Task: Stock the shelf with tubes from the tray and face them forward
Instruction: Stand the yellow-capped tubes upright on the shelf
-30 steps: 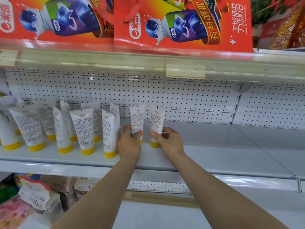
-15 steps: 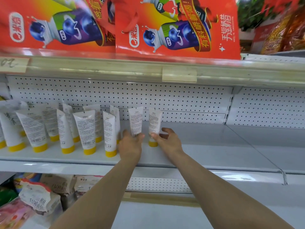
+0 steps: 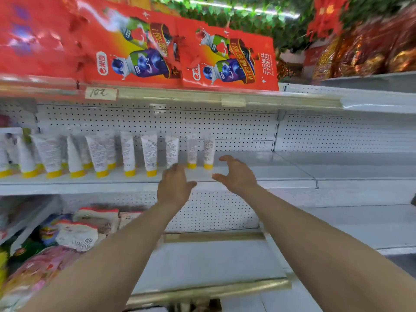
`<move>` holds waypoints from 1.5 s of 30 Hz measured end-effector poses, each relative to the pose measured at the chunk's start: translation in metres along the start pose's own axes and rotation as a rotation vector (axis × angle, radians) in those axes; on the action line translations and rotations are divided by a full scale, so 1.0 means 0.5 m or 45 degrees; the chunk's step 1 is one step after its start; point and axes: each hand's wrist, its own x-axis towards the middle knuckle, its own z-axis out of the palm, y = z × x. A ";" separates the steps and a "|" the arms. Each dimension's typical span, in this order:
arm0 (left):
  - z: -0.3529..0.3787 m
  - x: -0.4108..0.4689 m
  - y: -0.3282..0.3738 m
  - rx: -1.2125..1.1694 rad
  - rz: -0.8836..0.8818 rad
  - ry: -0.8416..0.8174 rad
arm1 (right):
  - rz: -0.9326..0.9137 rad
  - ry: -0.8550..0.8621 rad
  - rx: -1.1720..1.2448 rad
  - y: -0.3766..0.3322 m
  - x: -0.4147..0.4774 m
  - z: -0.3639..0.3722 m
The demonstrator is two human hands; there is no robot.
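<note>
Both let go: left hand (image 3: 174,188) and right hand (image 3: 236,174) pull back off the shelf (image 3: 270,174), fingers loose and empty. The two end tubes (image 3: 209,152) stand upright on it. Likely fetch more next.

The blurred left hand (image 3: 174,188) covers the yellow cap of 1 tube (image 3: 172,149). Print on every tube is too small to read. Motion blur smears the red cartons (image 3: 33,41) upper left. The snack bags (image 3: 76,235) below run off the left edge.
</note>
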 end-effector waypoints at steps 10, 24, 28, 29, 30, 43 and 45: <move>-0.218 -0.215 -0.082 0.428 0.020 0.005 | -0.207 0.035 -0.247 -0.174 -0.273 -0.028; -0.181 -0.377 -0.310 0.433 -0.246 -0.159 | -0.226 -0.345 -0.100 -0.234 -0.374 0.224; -0.089 -0.417 -0.395 0.431 -0.359 -0.292 | -0.176 -0.525 -0.129 -0.194 -0.376 0.348; -0.062 -0.427 -0.417 0.408 -0.401 -0.325 | -0.157 -0.574 -0.121 -0.181 -0.376 0.381; -0.036 -0.437 -0.439 0.388 -0.443 -0.355 | -0.145 -0.620 -0.106 -0.168 -0.376 0.412; 0.281 -0.585 -0.700 0.294 -1.016 -0.743 | -0.007 -1.307 -0.051 -0.023 -0.445 0.837; 0.314 -0.620 -0.734 0.279 -1.136 -0.773 | 0.029 -1.411 -0.024 -0.003 -0.469 0.899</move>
